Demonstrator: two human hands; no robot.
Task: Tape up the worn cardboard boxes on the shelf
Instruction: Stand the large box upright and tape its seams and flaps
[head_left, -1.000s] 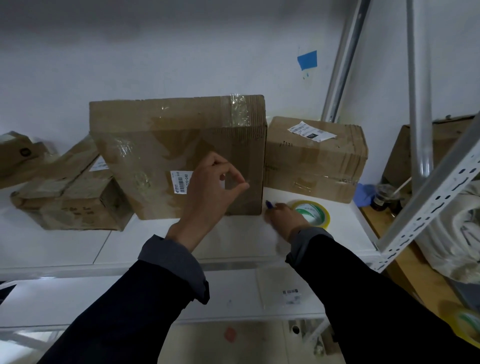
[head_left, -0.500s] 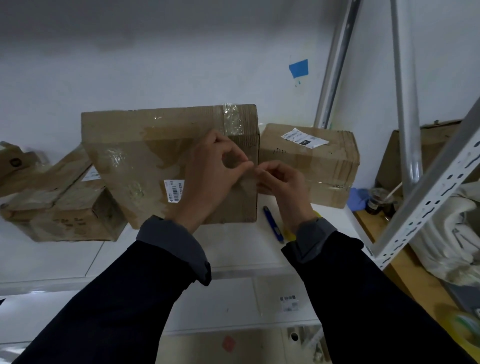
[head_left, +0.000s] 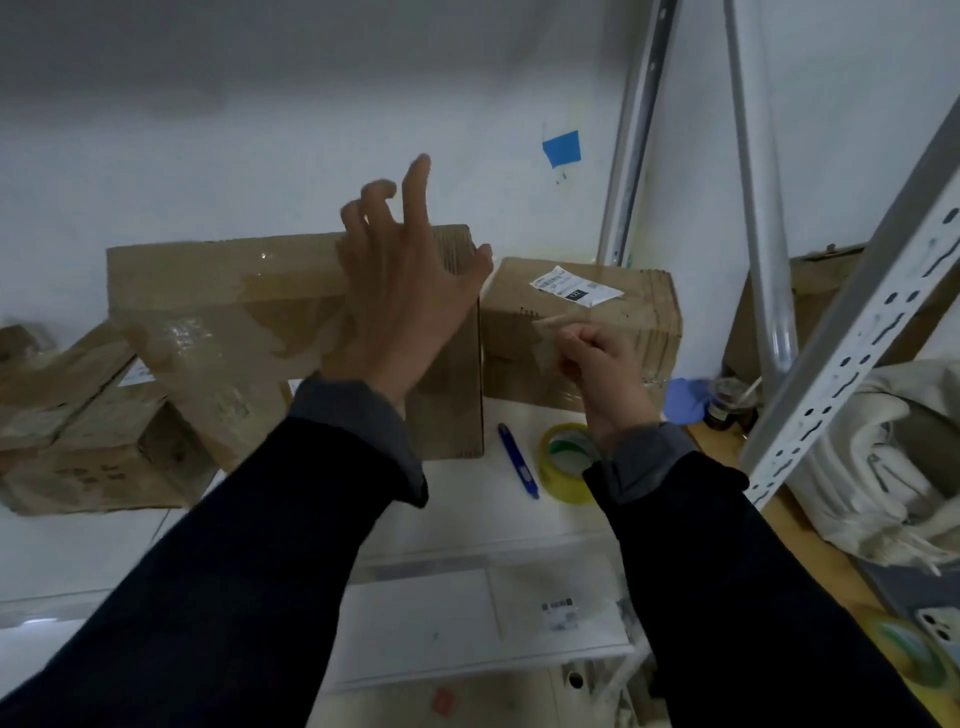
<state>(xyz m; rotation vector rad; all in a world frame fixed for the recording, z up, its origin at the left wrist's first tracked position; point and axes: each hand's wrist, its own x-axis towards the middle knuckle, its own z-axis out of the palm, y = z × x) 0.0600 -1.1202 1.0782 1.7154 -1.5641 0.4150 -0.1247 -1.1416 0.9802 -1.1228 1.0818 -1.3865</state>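
A large worn cardboard box (head_left: 223, 332) stands upright on the white shelf (head_left: 457, 525), patched with clear tape. My left hand (head_left: 405, 291) is raised in front of its upper right corner with the fingers spread and holding nothing. My right hand (head_left: 597, 364) pinches a short strip of clear tape (head_left: 548, 340) in front of a smaller box (head_left: 623, 317) with a white label. A yellow tape roll (head_left: 563, 467) and a blue cutter (head_left: 517, 460) lie on the shelf below my right wrist.
Two more worn boxes (head_left: 67, 415) lean at the left. White shelf uprights (head_left: 852, 338) rise at the right, with a blue glove (head_left: 683, 400), a small jar (head_left: 727, 405), folded cloth (head_left: 883, 467) and another tape roll (head_left: 909, 660) behind them. A lower shelf (head_left: 467, 623) lies beneath.
My left hand let go of the tape strip and rose with fingers spread. My right hand moved right, keeping the strip. The camera tilted so the boxes sit lower.
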